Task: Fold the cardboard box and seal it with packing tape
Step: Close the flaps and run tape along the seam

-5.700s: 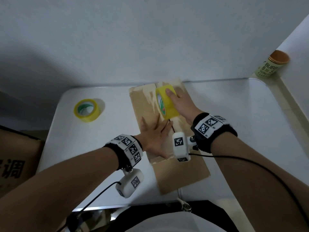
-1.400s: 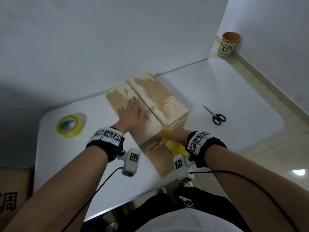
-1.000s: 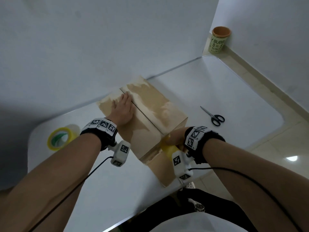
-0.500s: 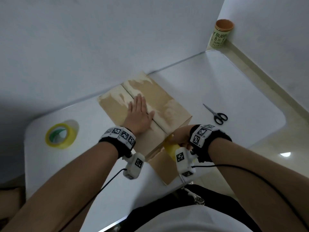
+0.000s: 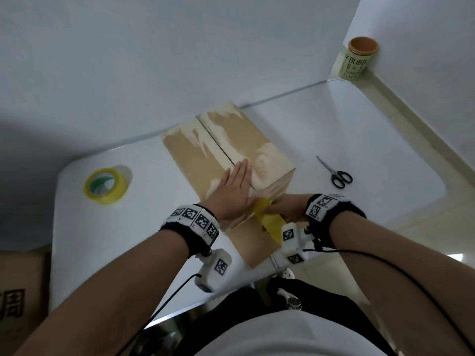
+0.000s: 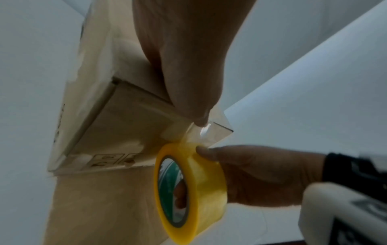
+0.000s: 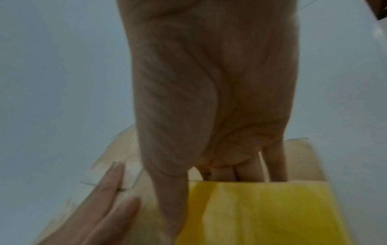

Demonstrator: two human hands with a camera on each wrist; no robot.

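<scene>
The brown cardboard box (image 5: 231,145) stands on the white table (image 5: 347,119), its top flaps closed along a centre seam. My left hand (image 5: 232,194) lies flat on the top at the near edge. In the left wrist view its thumb (image 6: 194,99) presses clear tape onto the box (image 6: 117,132) corner. My right hand (image 5: 285,209) grips a yellow tape roll (image 5: 270,222) against the box's near side, with fingers through the core of the tape roll (image 6: 188,190). The right wrist view shows the tape roll (image 7: 261,212) close up beside my left hand's fingers (image 7: 108,199).
A second yellow tape roll (image 5: 106,185) lies on the table's left part. Black-handled scissors (image 5: 336,173) lie to the right of the box. A green cup (image 5: 357,59) stands on the floor by the wall corner. Another cardboard carton (image 5: 15,291) sits low at the left.
My left hand has slid along the box top toward the near edge, next to the tape. My right hand stays at the near side with the roll.
</scene>
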